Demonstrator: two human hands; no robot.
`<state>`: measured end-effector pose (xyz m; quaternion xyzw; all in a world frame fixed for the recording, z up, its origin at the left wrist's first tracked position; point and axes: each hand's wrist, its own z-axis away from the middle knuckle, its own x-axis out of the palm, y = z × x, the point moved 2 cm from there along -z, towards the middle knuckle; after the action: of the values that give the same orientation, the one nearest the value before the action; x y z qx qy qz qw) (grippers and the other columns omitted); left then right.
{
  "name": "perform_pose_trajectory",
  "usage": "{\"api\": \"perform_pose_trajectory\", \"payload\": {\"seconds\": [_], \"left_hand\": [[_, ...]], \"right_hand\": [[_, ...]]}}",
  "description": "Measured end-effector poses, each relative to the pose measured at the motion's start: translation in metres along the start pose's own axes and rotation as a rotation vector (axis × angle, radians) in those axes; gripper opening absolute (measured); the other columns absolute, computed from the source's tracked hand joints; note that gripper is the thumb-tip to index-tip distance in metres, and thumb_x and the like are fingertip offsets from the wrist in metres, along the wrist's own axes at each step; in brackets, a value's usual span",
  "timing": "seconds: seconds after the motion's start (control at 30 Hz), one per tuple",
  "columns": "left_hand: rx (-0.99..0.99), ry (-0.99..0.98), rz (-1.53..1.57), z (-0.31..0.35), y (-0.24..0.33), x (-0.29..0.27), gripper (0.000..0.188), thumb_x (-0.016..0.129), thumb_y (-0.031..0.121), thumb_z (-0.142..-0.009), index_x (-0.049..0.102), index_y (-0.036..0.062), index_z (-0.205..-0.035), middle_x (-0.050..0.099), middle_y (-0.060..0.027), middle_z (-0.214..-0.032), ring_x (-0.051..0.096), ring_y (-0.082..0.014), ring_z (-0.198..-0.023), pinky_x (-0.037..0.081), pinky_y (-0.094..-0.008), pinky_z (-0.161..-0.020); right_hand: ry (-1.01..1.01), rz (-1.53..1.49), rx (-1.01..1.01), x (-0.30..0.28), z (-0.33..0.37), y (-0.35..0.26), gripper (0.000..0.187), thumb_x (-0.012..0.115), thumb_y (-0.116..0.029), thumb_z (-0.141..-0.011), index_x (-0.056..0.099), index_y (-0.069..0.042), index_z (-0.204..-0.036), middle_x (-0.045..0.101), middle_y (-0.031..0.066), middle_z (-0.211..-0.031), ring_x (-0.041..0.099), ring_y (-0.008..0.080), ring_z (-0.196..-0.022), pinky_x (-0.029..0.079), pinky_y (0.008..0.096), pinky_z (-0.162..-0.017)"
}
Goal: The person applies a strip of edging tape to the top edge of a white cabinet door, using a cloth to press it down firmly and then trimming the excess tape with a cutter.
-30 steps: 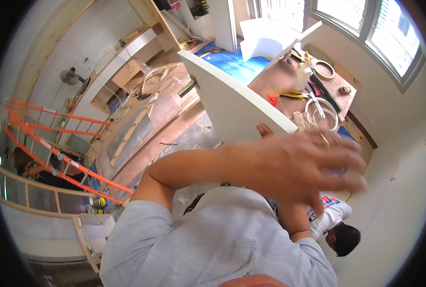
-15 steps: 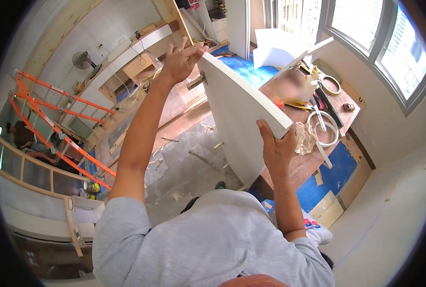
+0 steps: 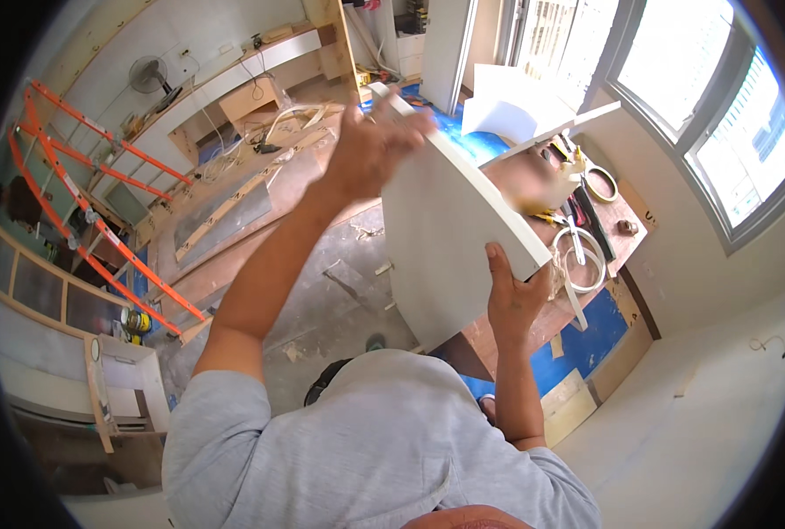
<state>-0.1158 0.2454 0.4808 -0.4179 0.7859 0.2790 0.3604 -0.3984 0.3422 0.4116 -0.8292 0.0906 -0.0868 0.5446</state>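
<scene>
A white cabinet door [image 3: 445, 220] stands on edge in front of me, tilted, with its long narrow edge facing up. My right hand [image 3: 517, 295] is closed round its near upper corner, the thumb lying on the broad face. At the far end, my left hand [image 3: 376, 148] reaches across the narrow edge with stretched fingers, which are blurred by motion. A pale strip end [image 3: 379, 89] shows just beyond those fingers. To the right of the door is a worktable [image 3: 608, 225] holding a roll of white edge strip [image 3: 590, 264] and a roll of tape [image 3: 601, 183].
An orange ladder [image 3: 101, 229] stands at the left. Past it, a fan [image 3: 149, 76] sits near a long counter along the wall. Blue sheeting [image 3: 586, 353] and wood offcuts lie right of the worktable. Scraps litter the grey floor [image 3: 322, 300]. Windows [image 3: 674, 44] are at the far right.
My left hand has moved right and down, over the door's far end, hiding the hinge that showed there. The door has shifted slightly; my right hand keeps its hold.
</scene>
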Motion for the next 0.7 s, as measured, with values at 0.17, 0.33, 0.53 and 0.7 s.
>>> {"api": "perform_pose_trajectory", "payload": {"seconds": [0.17,0.33,0.53,0.7], "left_hand": [[-0.373,0.139,-0.514,-0.021,-0.144,-0.018,0.064,0.037,0.067,-0.108,0.076,0.021,-0.126,0.063,-0.0022,-0.151,0.034,-0.0415,-0.156,0.009,-0.0738,-0.123],[-0.275,0.262,0.021,-0.042,-0.074,-0.052,0.05,0.061,0.044,-0.107,0.071,0.0036,-0.134,0.071,-0.0173,-0.136,0.066,-0.0352,-0.129,0.049,-0.0453,-0.111],[-0.18,0.182,-0.35,-0.012,0.02,-0.001,0.049,0.057,0.043,-0.107,0.071,0.003,-0.131,0.065,-0.0251,-0.14,0.057,-0.042,-0.137,0.034,-0.0578,-0.12],[0.039,0.009,0.012,0.017,0.112,-0.026,0.056,0.063,0.047,-0.102,0.071,-0.0027,-0.126,0.068,-0.025,-0.136,0.059,-0.0407,-0.135,0.035,-0.0549,-0.121]], "right_hand": [[-0.029,0.0,-0.009,0.006,0.002,-0.008,0.035,0.085,-0.015,-0.092,0.069,0.009,-0.111,0.077,0.0118,-0.094,0.071,0.0125,-0.084,0.057,0.029,-0.075],[0.002,-0.001,0.011,0.007,0.003,-0.006,0.033,0.085,-0.013,-0.092,0.069,0.009,-0.111,0.076,0.0114,-0.095,0.07,0.0125,-0.085,0.057,0.0288,-0.075],[0.026,0.029,0.048,0.012,0.009,-0.013,0.035,0.085,-0.013,-0.092,0.067,0.009,-0.114,0.076,0.0108,-0.096,0.071,0.0126,-0.086,0.057,0.0281,-0.075],[0.056,0.063,-0.003,0.01,0.008,-0.005,0.036,0.085,-0.012,-0.091,0.067,0.008,-0.114,0.076,0.0113,-0.098,0.071,0.0127,-0.087,0.057,0.0279,-0.075]]}}
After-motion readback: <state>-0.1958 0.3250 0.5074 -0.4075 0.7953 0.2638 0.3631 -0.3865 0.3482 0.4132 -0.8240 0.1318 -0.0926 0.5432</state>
